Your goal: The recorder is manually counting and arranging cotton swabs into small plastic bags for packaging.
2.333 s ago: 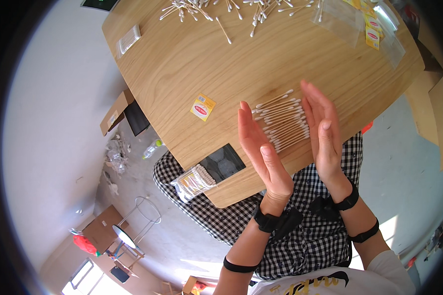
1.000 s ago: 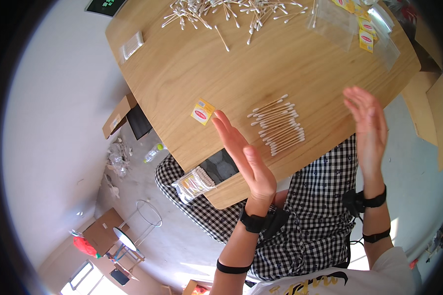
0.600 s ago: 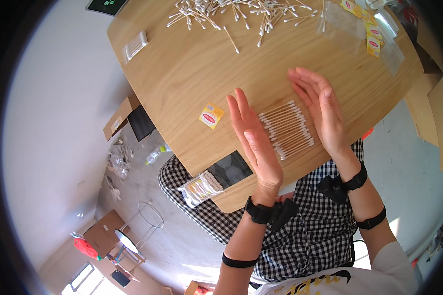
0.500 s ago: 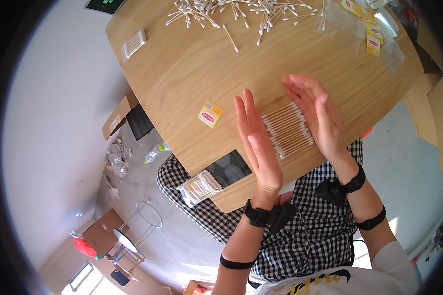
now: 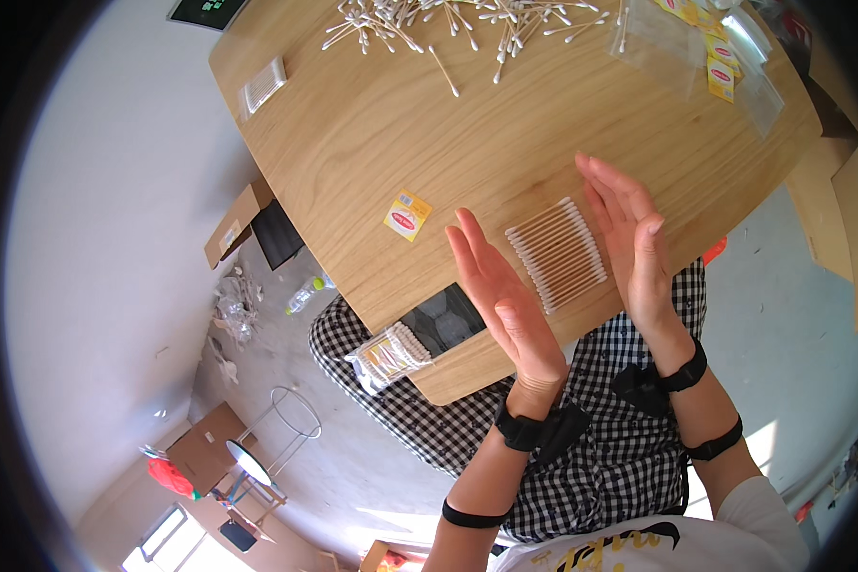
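A neat row of cotton swabs (image 5: 556,254) lies side by side on the wooden table, white tips lined up along both edges. My left hand (image 5: 507,297) is held to the left of the row, fingers stretched out, palm turned toward the swabs. On the other side my right hand (image 5: 632,243) mirrors it, fingers straight and thumb raised. Neither hand holds anything, and a gap shows between each hand and the swabs. Left of the row, a yellow card (image 5: 408,215) with a red oval lies flat on the table.
Loose cotton swabs (image 5: 429,24) are heaped at the far edge. Clear plastic bags (image 5: 672,43) and more yellow cards (image 5: 721,79) lie far right. A filled swab pack (image 5: 389,357) sits by a dark flat panel (image 5: 443,324) near the front; another pack (image 5: 263,86) lies far left.
Both hands have drawn apart from the row: the left a little nearer to me, the right slightly to the right. The swabs stay in place.
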A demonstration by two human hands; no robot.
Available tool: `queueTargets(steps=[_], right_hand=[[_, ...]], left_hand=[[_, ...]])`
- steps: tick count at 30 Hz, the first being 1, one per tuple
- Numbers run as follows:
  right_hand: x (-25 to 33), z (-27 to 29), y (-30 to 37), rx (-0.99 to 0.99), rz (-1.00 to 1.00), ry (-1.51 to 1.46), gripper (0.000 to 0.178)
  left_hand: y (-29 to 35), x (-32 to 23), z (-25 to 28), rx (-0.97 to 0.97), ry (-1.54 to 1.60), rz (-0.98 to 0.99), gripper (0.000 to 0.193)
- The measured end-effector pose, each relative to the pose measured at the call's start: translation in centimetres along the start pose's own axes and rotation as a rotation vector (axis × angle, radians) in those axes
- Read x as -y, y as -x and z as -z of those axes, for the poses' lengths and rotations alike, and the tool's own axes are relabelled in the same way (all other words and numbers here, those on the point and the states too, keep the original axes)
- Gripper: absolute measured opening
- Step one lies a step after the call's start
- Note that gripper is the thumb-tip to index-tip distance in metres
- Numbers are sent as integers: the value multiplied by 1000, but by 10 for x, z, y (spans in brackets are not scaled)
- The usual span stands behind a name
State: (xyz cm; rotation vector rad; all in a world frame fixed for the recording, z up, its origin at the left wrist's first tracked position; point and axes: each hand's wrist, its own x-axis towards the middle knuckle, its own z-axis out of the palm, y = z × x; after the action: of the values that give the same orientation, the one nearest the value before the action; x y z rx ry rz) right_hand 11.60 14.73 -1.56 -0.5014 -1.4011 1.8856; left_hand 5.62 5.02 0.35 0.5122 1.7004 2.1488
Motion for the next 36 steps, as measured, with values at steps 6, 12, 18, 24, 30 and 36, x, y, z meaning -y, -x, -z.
queueTargets(steps=[6,12,18,24,30,36], right_hand=[[3,3,5,-59,37,-1,71],[19,28,-3,-126,110,205,34],[16,51,10,-26,109,450,20],[14,48,9,157,341,829,19],[10,45,8,177,388,930,17],[14,47,8,230,395,972,16]], left_hand=[[3,-10,4,77,-326,-69,95],[11,-1,0,490,-1595,-218,108],[10,11,4,499,-1531,-296,110],[9,13,4,492,-1518,-325,109],[8,13,4,472,-1513,-319,107],[7,12,1,463,-1507,-319,106]])
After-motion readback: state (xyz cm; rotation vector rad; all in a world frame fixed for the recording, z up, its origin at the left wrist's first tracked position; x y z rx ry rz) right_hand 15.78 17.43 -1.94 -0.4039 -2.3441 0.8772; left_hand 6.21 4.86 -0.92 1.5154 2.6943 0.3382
